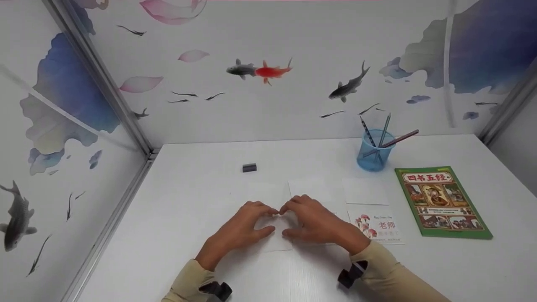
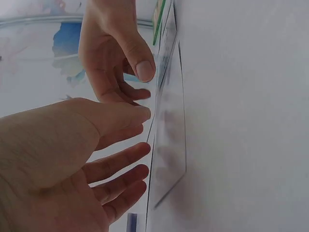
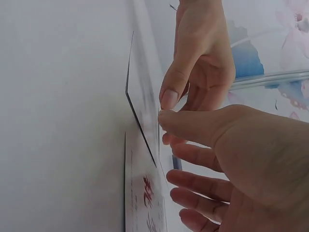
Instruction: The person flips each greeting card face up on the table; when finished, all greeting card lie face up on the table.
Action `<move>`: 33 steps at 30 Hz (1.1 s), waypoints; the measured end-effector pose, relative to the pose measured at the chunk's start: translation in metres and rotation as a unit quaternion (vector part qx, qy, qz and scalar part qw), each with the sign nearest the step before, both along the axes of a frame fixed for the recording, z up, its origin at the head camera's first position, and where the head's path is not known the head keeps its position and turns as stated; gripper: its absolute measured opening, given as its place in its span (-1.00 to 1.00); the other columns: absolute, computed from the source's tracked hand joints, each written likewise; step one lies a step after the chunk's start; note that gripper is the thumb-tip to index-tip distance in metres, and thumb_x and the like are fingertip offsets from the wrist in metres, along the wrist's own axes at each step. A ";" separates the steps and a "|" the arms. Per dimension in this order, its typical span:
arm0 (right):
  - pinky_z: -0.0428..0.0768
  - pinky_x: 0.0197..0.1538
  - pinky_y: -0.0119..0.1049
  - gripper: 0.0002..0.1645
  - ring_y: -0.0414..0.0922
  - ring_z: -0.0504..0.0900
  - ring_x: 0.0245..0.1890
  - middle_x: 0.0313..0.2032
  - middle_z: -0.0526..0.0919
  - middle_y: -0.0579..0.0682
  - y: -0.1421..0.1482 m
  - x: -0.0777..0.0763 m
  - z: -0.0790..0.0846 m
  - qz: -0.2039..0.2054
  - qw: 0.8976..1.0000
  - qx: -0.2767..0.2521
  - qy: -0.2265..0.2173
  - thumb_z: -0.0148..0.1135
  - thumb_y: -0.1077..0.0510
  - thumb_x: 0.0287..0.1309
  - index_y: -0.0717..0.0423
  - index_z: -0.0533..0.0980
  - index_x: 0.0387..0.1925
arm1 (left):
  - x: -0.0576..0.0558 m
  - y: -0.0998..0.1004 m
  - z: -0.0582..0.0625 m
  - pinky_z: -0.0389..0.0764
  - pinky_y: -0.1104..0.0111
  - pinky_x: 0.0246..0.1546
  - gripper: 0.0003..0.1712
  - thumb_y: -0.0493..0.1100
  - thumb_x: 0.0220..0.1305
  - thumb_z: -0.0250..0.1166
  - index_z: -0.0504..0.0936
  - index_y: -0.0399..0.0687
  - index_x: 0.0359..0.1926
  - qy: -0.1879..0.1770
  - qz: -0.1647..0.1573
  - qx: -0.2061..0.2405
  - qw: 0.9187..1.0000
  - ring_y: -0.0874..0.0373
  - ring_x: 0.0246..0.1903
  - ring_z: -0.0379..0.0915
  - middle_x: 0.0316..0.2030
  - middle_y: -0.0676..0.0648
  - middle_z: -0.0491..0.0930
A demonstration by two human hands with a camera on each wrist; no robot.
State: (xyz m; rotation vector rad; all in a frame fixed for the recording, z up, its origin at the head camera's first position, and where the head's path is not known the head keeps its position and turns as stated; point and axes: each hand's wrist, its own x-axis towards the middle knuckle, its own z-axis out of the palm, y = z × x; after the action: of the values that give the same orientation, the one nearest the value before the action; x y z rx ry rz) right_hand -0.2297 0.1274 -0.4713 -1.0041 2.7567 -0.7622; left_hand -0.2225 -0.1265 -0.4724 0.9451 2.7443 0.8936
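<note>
My left hand [image 1: 241, 224] and right hand [image 1: 312, 220] are side by side over white cards on the table, fingers slightly bent and fingertips nearly meeting. Under the left hand is a plain white card [image 1: 280, 242]. A second white card [image 1: 314, 191] lies partly covered by the right hand. In the left wrist view, the left hand's fingers are spread and touch the white card [image 2: 171, 140]. The right wrist view has the right hand's fingertips down at the card surface [image 3: 141, 113]. Nothing is visibly gripped by either hand.
To the right lies a printed card [image 1: 377, 228] with red flowers and a blank upper half [image 1: 366, 191]. Beyond it are a green-bordered book [image 1: 444, 205] and a blue cup [image 1: 369, 161] of pencils. A small dark block [image 1: 249, 167] sits behind the hands. Printed panels [image 1: 268, 113] enclose the table.
</note>
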 end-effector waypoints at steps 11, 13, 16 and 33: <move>0.44 0.42 0.20 -0.03 0.07 0.46 0.30 0.30 0.53 0.07 -0.018 -0.001 0.005 -0.002 0.997 0.054 -0.059 0.72 -0.23 0.02 0.06 0.53 0.38 | 0.006 -0.021 0.006 0.49 -0.09 0.45 -0.16 0.12 0.22 0.65 0.57 0.08 0.47 -0.034 -0.017 -0.067 0.997 -0.07 0.41 0.36 0.39 -0.09 0.49; 0.43 0.43 0.19 -0.04 0.06 0.45 0.30 0.30 0.53 0.07 -0.018 0.000 0.005 -0.001 0.997 0.054 -0.064 0.72 -0.20 0.03 0.05 0.53 0.39 | 0.007 -0.020 0.008 0.48 -0.07 0.45 -0.13 0.13 0.21 0.65 0.55 0.10 0.49 -0.032 -0.019 -0.076 0.996 -0.05 0.39 0.37 0.38 -0.07 0.51; 0.43 0.43 0.19 -0.03 0.05 0.44 0.31 0.31 0.53 0.07 -0.017 0.000 0.004 0.007 0.996 0.054 -0.064 0.71 -0.18 0.06 0.04 0.51 0.42 | 0.009 -0.018 0.010 0.47 -0.05 0.45 -0.11 0.13 0.19 0.67 0.55 0.09 0.49 -0.028 -0.024 -0.080 0.996 -0.01 0.36 0.38 0.33 -0.05 0.55; 0.41 0.42 0.24 -0.14 0.03 0.42 0.38 0.39 0.50 0.02 -0.015 0.002 0.005 0.050 0.995 0.047 -0.078 0.60 -0.05 0.22 -0.03 0.48 0.49 | 0.014 -0.018 0.015 0.56 -0.01 0.11 -0.16 0.22 -0.11 0.80 0.55 -0.04 0.05 -0.014 0.050 -0.106 0.993 0.00 -0.01 0.43 -0.01 -0.07 0.53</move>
State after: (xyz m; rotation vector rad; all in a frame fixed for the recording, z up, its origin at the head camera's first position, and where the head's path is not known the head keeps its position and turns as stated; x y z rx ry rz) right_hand -0.2277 0.1124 -0.4661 -1.0105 2.5631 -0.6590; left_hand -0.2085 -0.1444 -0.4578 0.7573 2.8128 0.6061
